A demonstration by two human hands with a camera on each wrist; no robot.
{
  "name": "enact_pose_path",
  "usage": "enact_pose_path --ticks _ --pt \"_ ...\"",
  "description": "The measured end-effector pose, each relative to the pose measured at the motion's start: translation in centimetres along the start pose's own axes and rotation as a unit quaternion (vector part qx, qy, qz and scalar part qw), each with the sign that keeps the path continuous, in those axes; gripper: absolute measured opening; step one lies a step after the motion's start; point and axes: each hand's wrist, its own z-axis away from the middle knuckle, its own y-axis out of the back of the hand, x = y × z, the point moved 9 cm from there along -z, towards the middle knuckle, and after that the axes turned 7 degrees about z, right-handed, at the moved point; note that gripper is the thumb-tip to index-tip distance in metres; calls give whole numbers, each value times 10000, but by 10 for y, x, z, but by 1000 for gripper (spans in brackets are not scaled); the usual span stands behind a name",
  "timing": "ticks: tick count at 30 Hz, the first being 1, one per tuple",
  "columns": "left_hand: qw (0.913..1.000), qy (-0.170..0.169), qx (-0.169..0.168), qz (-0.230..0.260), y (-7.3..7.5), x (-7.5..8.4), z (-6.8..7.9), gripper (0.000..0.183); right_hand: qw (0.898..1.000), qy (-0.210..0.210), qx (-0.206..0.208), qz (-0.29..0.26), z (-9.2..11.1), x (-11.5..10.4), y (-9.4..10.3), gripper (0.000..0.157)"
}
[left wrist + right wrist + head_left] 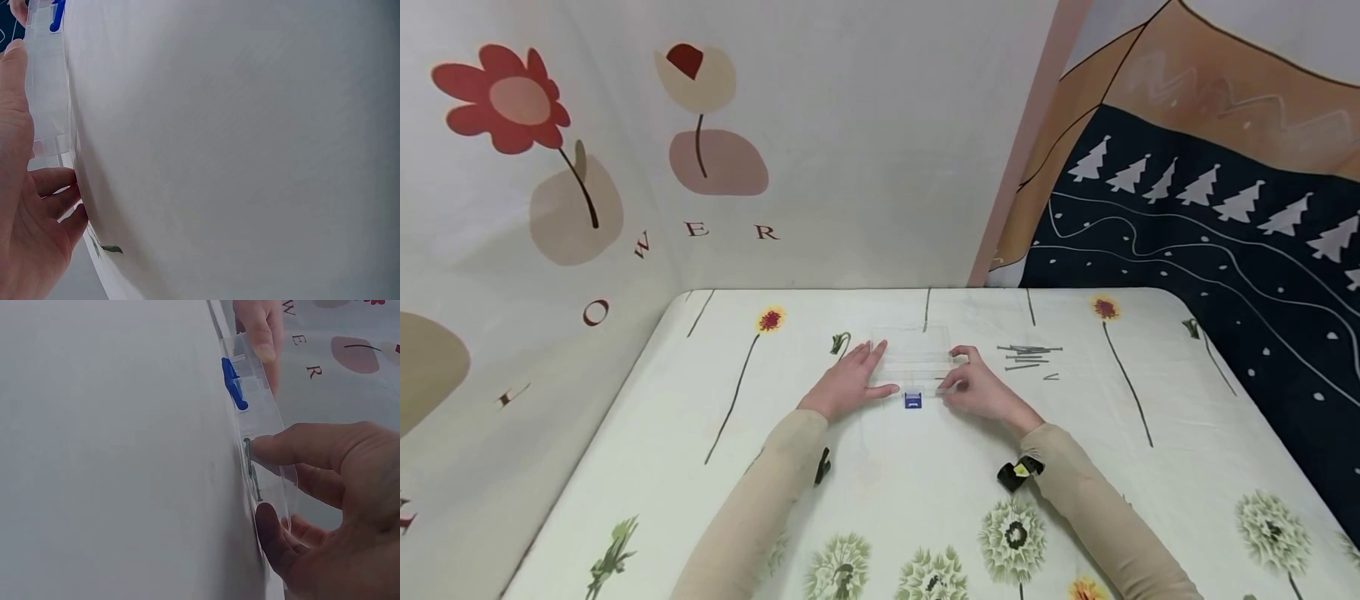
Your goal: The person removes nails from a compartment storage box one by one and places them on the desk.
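Note:
A clear plastic box (pixel 916 360) with a blue latch (pixel 913 401) on its front side lies on the table between my hands. My left hand (pixel 850 382) holds its left end, the thumb near the front corner and the fingers farther back. At the other end my right hand (pixel 976 387) grips the box with bent fingers. In the right wrist view, a few nails (pixel 251 465) show at the clear wall beside one fingertip. Some of the right hand's fingers appear through the plastic. The palms are turned out of sight in the head view.
Several loose nails (pixel 1028 352) lie on the table to the right of my right hand, with shorter pieces (pixel 1051 377) just in front of them. The table wears a flower-printed cloth (pixel 880 500). Printed curtains (pixel 865 142) hang behind it.

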Motion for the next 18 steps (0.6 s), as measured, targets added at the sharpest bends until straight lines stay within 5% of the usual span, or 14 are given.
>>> enact_pose_path --ticks 11,18 --pt "9999 29 -8 109 0 -2 1 89 9994 -92 -203 255 -5 -5 -6 8" --pt "9999 -19 26 107 0 -1 1 89 9993 -268 -159 -215 -4 6 -7 6"
